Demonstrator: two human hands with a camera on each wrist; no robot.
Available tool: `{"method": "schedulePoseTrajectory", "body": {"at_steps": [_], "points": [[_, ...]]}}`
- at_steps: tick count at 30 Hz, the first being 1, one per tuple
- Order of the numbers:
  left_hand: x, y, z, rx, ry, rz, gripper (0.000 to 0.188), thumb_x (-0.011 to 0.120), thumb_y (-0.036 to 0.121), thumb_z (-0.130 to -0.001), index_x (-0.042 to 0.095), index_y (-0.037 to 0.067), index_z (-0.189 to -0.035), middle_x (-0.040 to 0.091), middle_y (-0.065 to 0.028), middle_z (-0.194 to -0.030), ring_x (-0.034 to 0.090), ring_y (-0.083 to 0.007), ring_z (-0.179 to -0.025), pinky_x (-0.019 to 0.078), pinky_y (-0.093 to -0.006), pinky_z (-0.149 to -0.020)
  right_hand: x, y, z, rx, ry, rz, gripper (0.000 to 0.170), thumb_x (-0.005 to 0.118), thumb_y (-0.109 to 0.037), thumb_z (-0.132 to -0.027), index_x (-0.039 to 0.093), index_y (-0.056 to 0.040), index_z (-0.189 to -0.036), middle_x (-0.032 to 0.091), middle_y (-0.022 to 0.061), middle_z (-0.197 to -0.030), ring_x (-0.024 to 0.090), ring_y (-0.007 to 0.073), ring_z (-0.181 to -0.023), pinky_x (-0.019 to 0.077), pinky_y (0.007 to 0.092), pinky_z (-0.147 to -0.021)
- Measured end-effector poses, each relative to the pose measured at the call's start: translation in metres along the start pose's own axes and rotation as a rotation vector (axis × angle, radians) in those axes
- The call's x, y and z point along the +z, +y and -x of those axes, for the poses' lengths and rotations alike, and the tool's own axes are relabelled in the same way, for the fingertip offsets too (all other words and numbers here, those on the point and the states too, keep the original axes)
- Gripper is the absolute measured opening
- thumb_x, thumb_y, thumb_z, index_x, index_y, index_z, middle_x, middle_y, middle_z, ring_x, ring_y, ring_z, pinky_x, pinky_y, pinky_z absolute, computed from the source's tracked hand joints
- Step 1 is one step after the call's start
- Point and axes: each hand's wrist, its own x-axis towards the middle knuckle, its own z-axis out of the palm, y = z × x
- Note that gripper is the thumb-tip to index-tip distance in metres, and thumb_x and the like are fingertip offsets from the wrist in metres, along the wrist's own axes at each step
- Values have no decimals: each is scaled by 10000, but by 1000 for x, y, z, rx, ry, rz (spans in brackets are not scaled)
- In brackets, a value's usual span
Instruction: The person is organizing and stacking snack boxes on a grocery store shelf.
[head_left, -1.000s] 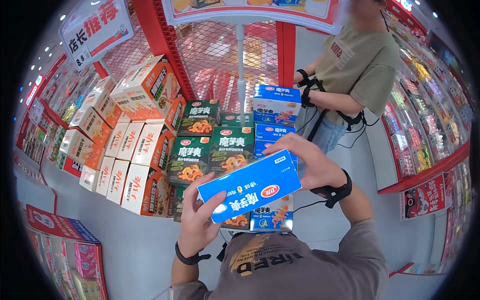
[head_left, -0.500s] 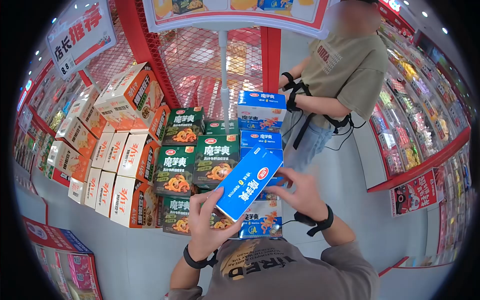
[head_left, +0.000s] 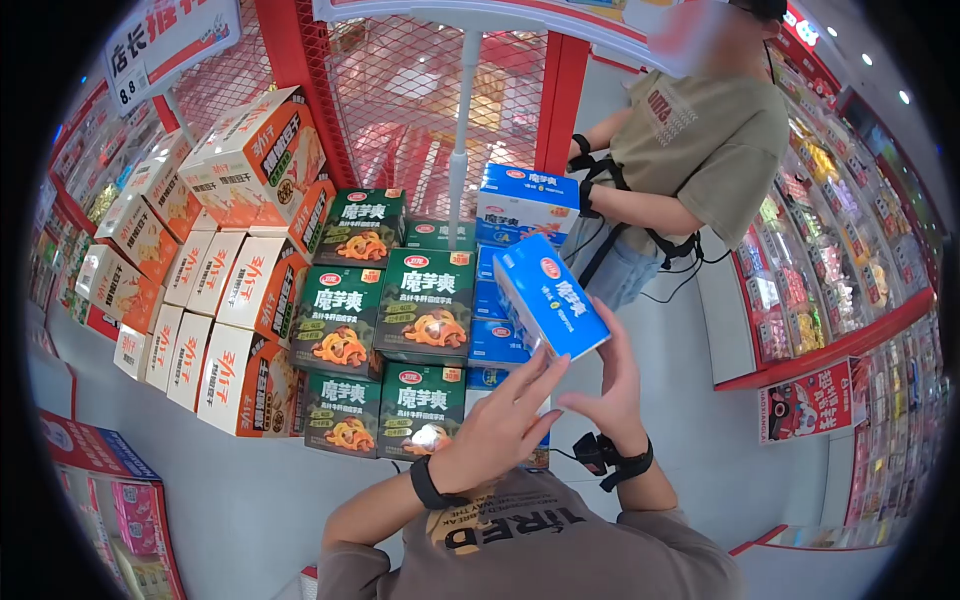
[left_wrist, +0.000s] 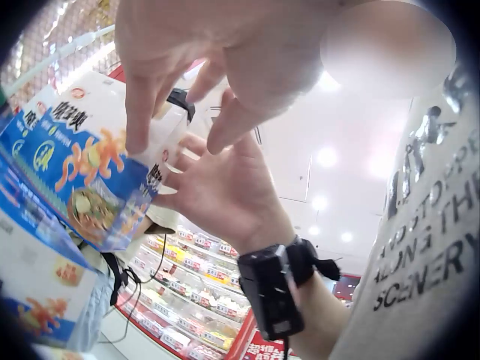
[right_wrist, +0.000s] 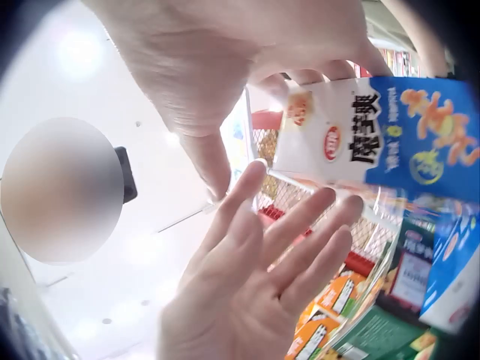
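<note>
Since half a second ago the held blue box (head_left: 550, 300) has turned: its long blue face, which then ran up towards the right, now slopes down towards the right hand (head_left: 615, 385). The left hand (head_left: 500, 415) has moved from the box's left end to the near edge, so that both hands are now close together.

The box is just beyond the hands and tilted. The left hand's fingers are spread, and their tips appear to touch the near part of the box. The right hand has its fingers along the right side, while its thumb stands apart from the box.

Beyond the hands is another blue box (head_left: 530, 200), and lower blue boxes (head_left: 495, 345) are just past the left fingers. The green boxes (head_left: 425, 310) are to the left of the left hand.

In my judgement, this change means that the box is in the middle of being turned, with a looser hold. Whether something below also supports it, I cannot tell.
</note>
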Motion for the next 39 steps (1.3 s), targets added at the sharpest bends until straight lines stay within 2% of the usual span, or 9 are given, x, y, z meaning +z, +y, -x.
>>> {"method": "schedulePoseTrajectory", "body": {"at_steps": [4,6,10,17,19,21,24,28,39], "points": [[11,-20,5,-102,-104,116,521,677,89,-867,504,31,-1355,515,-198,-1379,553,-357,-1210,459,-402,-999,-2,9,-11,-57,157,416,1029,910,-253,-605,346,0,-1428,496,198,-1331,528,288,-1221,433,397,-1004],[-2,-21,5,-106,-180,79,475,670,95,-871,530,21,-1318,544,-187,-1348,551,-350,-1216,460,-402,-997,-2,11,-12,-112,208,572,975,897,-220,-628,360,4,-1410,525,194,-1292,559,284,-1180,462,388,-966],[-40,-20,4,-156,-192,5,406,665,96,-869,570,12,-1255,585,-173,-1298,553,-341,-1214,459,-401,-994,-3,21,-17,111,185,248,831,876,-176,-660,416,-19,-1334,588,132,-1193,601,217,-1106,488,348,-951],[-68,-68,8,-250,-92,-591,671,758,224,-805,467,53,-1384,395,-185,-1487,332,-364,-1400,261,-537,-1124,-31,55,-92,-63,-56,55,800,883,-221,-683,419,-16,-1302,566,135,-1249,557,202,-1171,445,357,-1015],[-70,-79,10,-304,-151,-675,832,793,289,-764,385,80,-1457,316,-157,-1547,238,-351,-1453,158,-607,-1141,-28,69,-112,-148,72,344,814,883,-244,-682,426,6,-1307,557,154,-1255,559,228,-1166,443,358,-1009],[-67,-87,15,-296,-126,-687,831,796,281,-760,388,80,-1455,319,-145,-1548,239,-346,-1453,156,-596,-1145,-26,89,-122,-214,214,579,844,883,-283,-675,437,50,-1309,578,174,-1189,587,293,-1104,461,366,-963],[-60,-87,16,-309,-114,-758,876,813,244,-733,364,77,-1466,300,-140,-1554,227,-342,-1456,168,-611,-1131,-7,101,-113,-8,189,255,793,869,-309,-690,474,29,-1289,598,171,-1113,613,310,-1043,486,377,-900],[-52,-87,13,-303,-129,-895,933,828,201,-702,331,67,-1480,278,-147,-1556,220,-350,-1455,191,-632,-1109,5,111,-106,58,150,543,669,829,-380,-729,544,-22,-1216,620,156,-1077,650,303,-962,519,380,-799],[-47,-84,14,-281,-118,-934,943,827,208,-700,320,30,-1475,305,-169,-1531,249,-364,-1437,220,-618,-1100,7,119,-106,-38,183,566,566,806,-395,-751,595,-32,-1130,677,142,-977,679,303,-866,539,376,-745]]}}
